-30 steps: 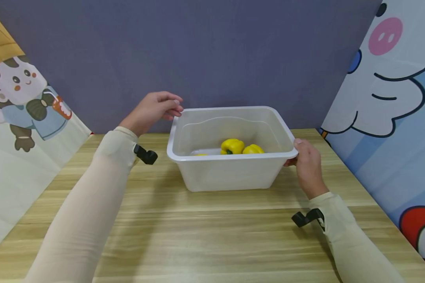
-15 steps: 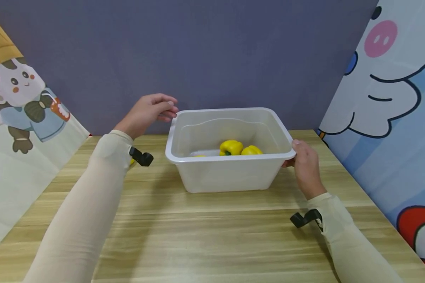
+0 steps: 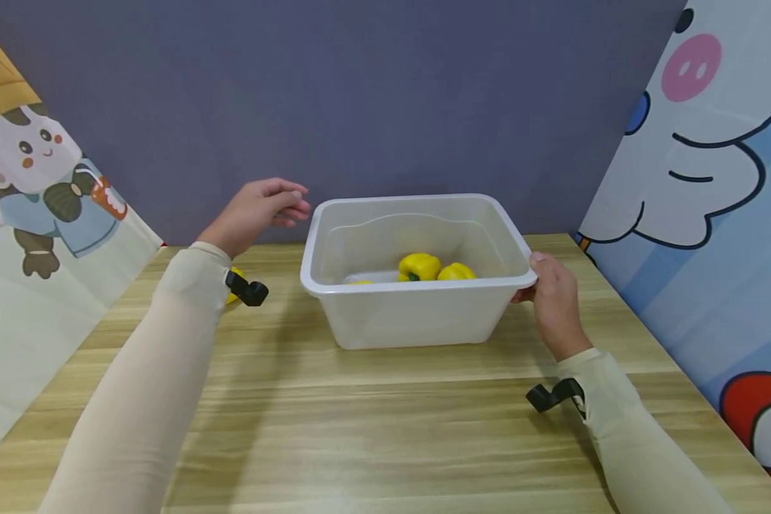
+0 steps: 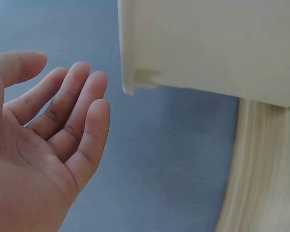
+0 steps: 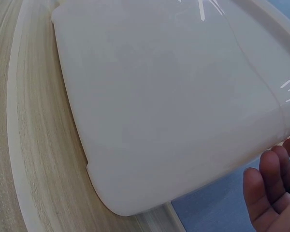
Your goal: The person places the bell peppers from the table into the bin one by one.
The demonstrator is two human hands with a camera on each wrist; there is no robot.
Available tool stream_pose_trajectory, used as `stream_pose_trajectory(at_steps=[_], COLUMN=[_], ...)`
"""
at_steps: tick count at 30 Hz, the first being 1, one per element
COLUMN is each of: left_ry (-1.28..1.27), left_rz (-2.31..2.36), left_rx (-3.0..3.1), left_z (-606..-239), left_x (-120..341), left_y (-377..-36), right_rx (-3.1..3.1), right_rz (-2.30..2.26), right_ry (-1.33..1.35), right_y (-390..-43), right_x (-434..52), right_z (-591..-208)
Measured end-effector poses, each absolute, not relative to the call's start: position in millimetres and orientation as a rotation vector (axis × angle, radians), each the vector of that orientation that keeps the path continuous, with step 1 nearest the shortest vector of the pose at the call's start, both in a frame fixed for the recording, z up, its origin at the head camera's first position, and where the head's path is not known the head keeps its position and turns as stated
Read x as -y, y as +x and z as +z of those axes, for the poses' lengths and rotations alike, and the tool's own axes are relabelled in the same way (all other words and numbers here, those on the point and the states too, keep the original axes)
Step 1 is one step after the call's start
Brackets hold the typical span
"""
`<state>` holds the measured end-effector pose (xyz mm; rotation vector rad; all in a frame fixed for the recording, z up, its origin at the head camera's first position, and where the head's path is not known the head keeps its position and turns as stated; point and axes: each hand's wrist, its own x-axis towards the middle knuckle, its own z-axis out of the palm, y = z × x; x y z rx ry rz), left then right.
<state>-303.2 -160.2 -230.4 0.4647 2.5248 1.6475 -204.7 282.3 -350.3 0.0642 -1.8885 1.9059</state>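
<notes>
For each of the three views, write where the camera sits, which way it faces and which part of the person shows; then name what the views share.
Head: worn on the head, looking forward and down at the tub on the table; both sleeved arms show.
Left wrist: at the left hand, facing the tub's corner; open palm shows.
Right wrist: under the right hand, facing the tub's side; fingers show.
Shared: all three show the tub.

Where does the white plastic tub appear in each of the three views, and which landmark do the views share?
Head: the white plastic tub stands mid-frame on the wooden table; the right hand holds its right rim, the left hand is apart from it.
Left wrist: its rim corner and outer wall fill the top right.
Right wrist: its outer wall fills most of the frame.
Shared landmark: the wooden table.
</notes>
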Motion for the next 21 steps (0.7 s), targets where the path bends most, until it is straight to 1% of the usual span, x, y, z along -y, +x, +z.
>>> stream_pose_trajectory(at_steps=[10, 21], left_ry=[0.406, 0.41], left_rz=[1.582, 1.489], left_rx=[-2.54, -2.524], left_z=[-237, -252], left_x=[166, 181], left_y=[-304, -304], right_rx=[1.879, 1.888], right_rz=[1.917, 1.917], right_ry=[0.071, 0.058], right_y=[-205, -204], right_x=[-282, -283], right_z=[-350, -350])
